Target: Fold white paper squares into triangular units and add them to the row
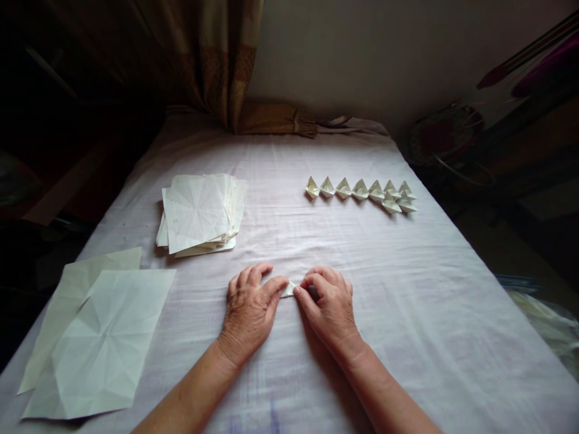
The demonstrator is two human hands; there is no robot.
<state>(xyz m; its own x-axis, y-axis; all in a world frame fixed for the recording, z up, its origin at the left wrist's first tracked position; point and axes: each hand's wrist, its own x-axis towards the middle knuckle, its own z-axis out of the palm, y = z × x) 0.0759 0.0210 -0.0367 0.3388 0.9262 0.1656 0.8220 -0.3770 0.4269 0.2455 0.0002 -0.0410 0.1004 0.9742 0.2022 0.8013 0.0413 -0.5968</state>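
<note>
A small folded piece of white paper (288,290) lies between my two hands, just above the cloth near the middle front. My left hand (250,300) pinches its left end, with the thumb towards the paper and the other fingers curled beyond it. On the right end, the thumb and forefinger of my right hand (329,304) press together. Most of the folded paper is hidden by my fingers, so its full shape does not show.
A pale cloth (434,337) covers the surface. Back left is a stack of paper squares (199,211). Creased sheets (106,343) overlap at front left. Several folded paper boats (360,190) stand in a row at back right. A curtain (226,72) hangs at the far edge.
</note>
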